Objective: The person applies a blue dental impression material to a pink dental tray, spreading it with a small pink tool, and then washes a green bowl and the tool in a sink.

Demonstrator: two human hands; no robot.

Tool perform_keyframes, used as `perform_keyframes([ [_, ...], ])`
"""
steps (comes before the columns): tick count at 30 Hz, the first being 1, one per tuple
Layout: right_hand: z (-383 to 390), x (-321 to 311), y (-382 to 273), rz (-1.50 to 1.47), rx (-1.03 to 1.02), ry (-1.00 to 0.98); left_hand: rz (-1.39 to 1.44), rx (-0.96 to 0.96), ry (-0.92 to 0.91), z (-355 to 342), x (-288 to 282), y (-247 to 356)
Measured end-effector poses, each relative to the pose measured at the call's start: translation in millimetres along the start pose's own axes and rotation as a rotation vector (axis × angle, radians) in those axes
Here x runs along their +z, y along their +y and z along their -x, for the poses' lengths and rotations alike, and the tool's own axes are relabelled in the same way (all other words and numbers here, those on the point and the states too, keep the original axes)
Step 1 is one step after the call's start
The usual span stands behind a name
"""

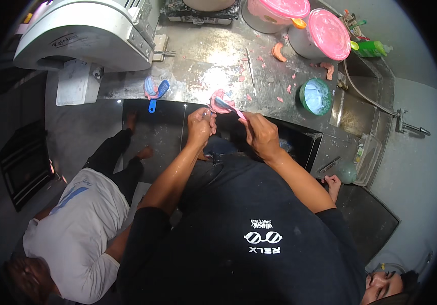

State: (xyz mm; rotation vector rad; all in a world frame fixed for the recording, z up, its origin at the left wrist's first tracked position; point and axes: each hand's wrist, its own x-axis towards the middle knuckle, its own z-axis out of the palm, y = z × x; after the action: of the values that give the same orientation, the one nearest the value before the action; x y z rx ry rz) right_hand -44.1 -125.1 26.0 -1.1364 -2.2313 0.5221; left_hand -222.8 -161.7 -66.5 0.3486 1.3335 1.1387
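My left hand [200,125] is closed around the handle end of a dental impression tray, just past the counter's front edge. Pink impression material [217,96] is heaped in that tray; the handle is mostly hidden by my fingers. In my right hand [262,133] I grip a pink-handled spatula [234,110], its grey blade touching the pink material. To the left, blue impression trays [153,103] with pink and pale blue material lie at the counter's edge. A green mixing bowl [315,96], coated inside with pale blue-white paste, stands to the right.
White buckets with pink lids [328,34] stand at the back right. A thin metal tool [250,68] and pink scraps [279,52] lie on the metal counter [198,56]. A white machine [83,46] fills the back left. People in a white shirt [86,218] and at lower right [334,186] are close by.
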Motion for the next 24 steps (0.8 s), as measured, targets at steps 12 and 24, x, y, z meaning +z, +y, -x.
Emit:
perform_keyframes([
  [12,-1,-18,-6,-0.063,0.111,0.037,0.03,0.014,-0.007,-6,2,0],
  [24,4,-130,84,-0.38,0.87,0.266,0.118,0.007,0.011,-10,-4,2],
])
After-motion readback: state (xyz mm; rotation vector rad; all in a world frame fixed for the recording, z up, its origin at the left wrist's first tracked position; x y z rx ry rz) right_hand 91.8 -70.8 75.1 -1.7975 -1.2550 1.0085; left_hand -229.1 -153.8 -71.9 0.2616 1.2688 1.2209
